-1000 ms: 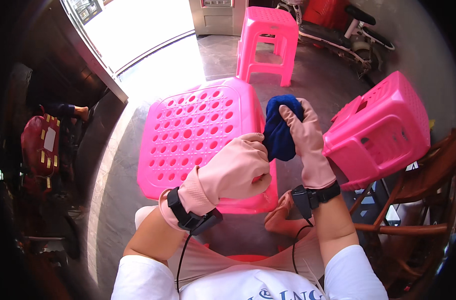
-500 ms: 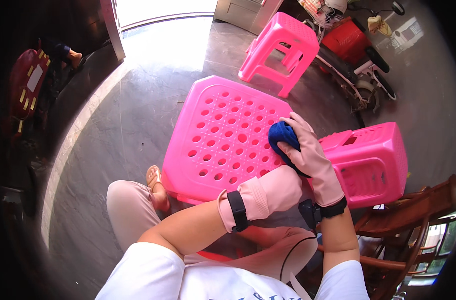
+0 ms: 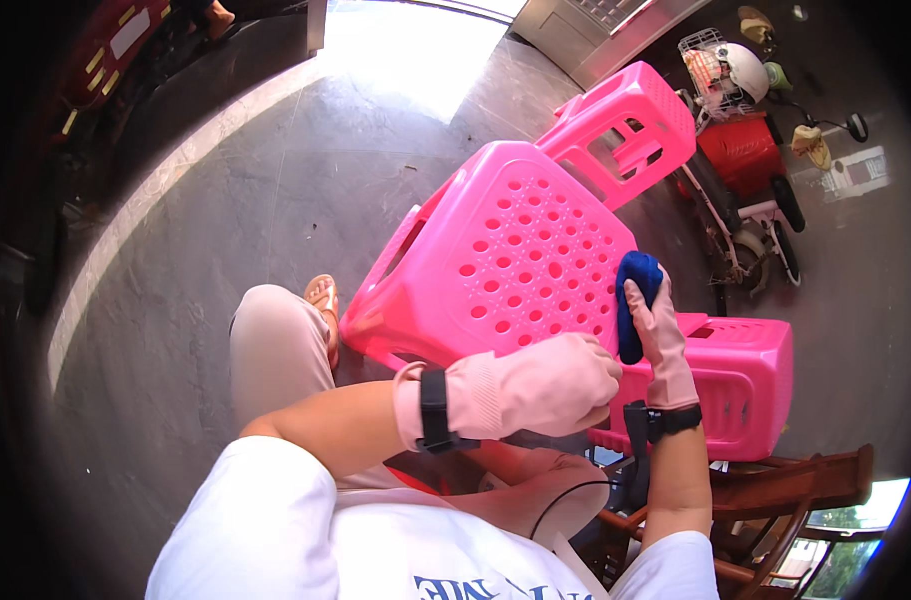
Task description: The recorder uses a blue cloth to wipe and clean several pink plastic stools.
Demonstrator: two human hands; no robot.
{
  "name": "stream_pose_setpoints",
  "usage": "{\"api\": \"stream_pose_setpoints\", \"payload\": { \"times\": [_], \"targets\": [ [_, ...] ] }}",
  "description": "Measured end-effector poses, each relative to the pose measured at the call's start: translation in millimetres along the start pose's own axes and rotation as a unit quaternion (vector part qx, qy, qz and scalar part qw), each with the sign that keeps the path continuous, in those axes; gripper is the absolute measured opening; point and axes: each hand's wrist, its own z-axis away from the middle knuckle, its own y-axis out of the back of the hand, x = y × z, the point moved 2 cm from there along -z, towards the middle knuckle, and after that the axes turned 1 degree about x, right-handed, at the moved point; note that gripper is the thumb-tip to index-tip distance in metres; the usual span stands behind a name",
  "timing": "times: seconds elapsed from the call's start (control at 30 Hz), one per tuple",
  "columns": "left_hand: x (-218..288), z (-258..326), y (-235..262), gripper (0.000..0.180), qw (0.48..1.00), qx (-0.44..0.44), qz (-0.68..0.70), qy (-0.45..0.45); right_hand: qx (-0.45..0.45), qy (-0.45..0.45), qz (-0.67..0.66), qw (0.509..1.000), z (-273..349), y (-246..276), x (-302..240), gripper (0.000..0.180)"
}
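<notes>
A large pink plastic stool [image 3: 455, 230] with a perforated seat leans in front of me, its legs showing on the left. My left hand [image 3: 560, 385], in a pink rubber glove, is closed at the seat's near-right corner and appears to grip its edge; the fingertips are partly hidden. In the matching glove, my right hand [image 3: 663, 335] holds a folded dark blue cloth [image 3: 633, 300] against the right edge of the seat. Black straps circle both wrists.
Another pink stool [image 3: 630, 130] stands behind the tilted one, and a third pink stool [image 3: 740, 385] lies at the right. Beyond them is a scooter with a red box [image 3: 740, 155]. A brown wooden chair [image 3: 795, 485] is at the lower right.
The big stool has tipped further, so its left side and legs now show. My right hand and the cloth have come to the seat's right edge. The whole view has shifted.
</notes>
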Motion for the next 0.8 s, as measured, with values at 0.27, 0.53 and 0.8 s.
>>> {"api": "stream_pose_setpoints", "payload": {
  "times": [0.27, 0.53, 0.8],
  "targets": [
    [-142, 151, 111, 0.038, 0.733, 0.419, 0.187, 0.502, -0.038, -0.253, -0.412, 0.874, 81, -3, 22, 0.072],
    [-120, 141, 70, 0.034, 0.748, 0.291, 0.258, 0.538, -0.069, -0.318, -0.584, 0.744, 76, -19, 35, 0.063],
    [-113, 125, 91, 0.023, 0.766, 0.257, 0.253, 0.533, -0.072, -0.398, -0.404, 0.82, 74, -10, 56, 0.036]
  ]
}}
